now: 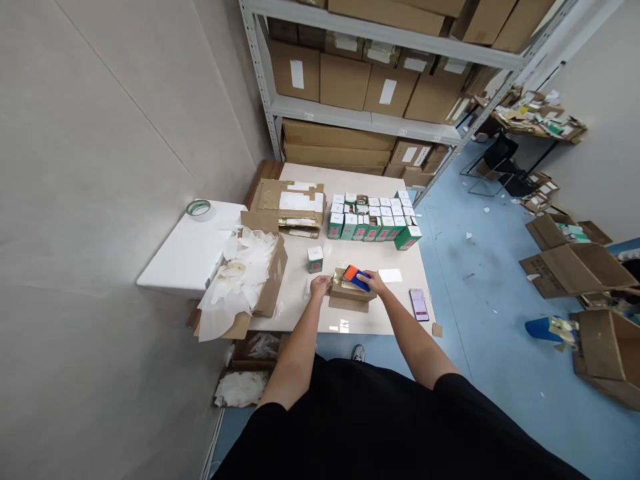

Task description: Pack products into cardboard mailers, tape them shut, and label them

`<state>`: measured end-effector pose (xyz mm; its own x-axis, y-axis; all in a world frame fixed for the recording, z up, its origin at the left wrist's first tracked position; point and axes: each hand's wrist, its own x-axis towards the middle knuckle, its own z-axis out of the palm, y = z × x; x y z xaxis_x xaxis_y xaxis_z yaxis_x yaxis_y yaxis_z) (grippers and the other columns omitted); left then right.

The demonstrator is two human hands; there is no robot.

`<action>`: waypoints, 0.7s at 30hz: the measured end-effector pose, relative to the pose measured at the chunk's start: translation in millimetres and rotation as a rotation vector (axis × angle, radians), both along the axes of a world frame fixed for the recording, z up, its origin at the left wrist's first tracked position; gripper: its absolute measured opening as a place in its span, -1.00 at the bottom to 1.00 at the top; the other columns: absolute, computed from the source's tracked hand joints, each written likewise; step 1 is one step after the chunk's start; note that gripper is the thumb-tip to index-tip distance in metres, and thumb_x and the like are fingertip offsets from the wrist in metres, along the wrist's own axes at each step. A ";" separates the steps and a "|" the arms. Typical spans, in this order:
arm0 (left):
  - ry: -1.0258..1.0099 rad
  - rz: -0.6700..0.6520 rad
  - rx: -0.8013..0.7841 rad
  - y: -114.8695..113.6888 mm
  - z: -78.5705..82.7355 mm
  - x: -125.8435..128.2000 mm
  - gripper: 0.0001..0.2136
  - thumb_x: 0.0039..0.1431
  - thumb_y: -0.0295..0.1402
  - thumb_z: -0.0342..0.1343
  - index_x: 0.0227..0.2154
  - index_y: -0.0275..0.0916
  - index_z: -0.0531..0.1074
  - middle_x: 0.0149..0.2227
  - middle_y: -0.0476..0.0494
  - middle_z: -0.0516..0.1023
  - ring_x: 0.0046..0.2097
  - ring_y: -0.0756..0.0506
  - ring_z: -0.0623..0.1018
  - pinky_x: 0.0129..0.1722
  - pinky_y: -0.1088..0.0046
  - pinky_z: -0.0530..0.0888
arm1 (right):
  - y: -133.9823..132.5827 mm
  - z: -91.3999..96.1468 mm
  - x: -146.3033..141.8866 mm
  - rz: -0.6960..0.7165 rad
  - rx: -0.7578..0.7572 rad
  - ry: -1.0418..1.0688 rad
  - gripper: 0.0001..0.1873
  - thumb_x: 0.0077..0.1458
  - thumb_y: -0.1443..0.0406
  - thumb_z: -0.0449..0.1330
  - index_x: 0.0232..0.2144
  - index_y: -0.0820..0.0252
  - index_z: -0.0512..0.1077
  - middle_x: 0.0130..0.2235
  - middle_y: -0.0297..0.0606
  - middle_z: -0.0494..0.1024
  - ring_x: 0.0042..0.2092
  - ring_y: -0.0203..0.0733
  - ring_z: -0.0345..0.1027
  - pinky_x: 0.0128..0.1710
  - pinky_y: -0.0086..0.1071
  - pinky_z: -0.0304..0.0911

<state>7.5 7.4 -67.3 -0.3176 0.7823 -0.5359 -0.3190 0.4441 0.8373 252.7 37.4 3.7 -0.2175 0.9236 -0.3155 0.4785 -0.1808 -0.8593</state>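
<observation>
A small cardboard box (345, 293) lies in front of me on the table, with a flap spread toward me and shiny tape at its upper left. My right hand (371, 281) is closed around an orange-and-blue hand tool (356, 277), held over the box; its exact kind is unclear. At the box's left end, my left hand (321, 286) is closed with fingertips together; what they pinch is too small to make out. Just beyond that hand stands a single white-and-green carton (315, 259).
Rows of white-and-green cartons (373, 220) fill the back right of the table. Flattened cardboard (295, 200) lies back left. An open box of white packing paper (245, 267) stands left, near a tape roll (199, 209). A phone (419, 305) lies right. Shelving (360, 120) rises behind.
</observation>
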 end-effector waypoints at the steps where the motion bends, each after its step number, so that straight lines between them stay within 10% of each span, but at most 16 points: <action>1: 0.013 0.004 0.010 3.0 -2.5 0.6 -0.83 -0.01 -0.33 0.39 -0.46 -0.26 0.50 -0.35 -0.18 0.66 -0.27 -0.11 0.66 -0.14 0.35 0.60 | 2.4 -1.6 1.9 0.010 -0.008 0.003 -0.35 -0.07 -0.27 0.24 -0.32 0.17 0.57 -0.41 -0.31 0.56 -0.29 -0.13 0.40 -0.33 -0.38 0.25; 21: -0.004 0.004 -0.215 26.1 -42.2 16.5 -0.84 0.03 -0.33 0.38 -0.38 -0.25 0.54 -0.45 -0.10 0.60 -0.34 -0.11 0.64 -0.32 0.42 0.55 | 23.3 3.3 -3.1 0.169 -0.053 -0.184 -0.42 0.05 -0.20 0.26 -0.15 0.11 0.63 -0.20 -0.29 0.66 -0.14 -0.07 0.48 -0.14 -0.34 0.30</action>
<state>24.1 33.5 -109.5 -0.3182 0.6485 -0.6915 -0.3241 0.6111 0.7222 249.6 60.7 7.0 -0.3023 0.8598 -0.4115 0.6532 -0.1275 -0.7464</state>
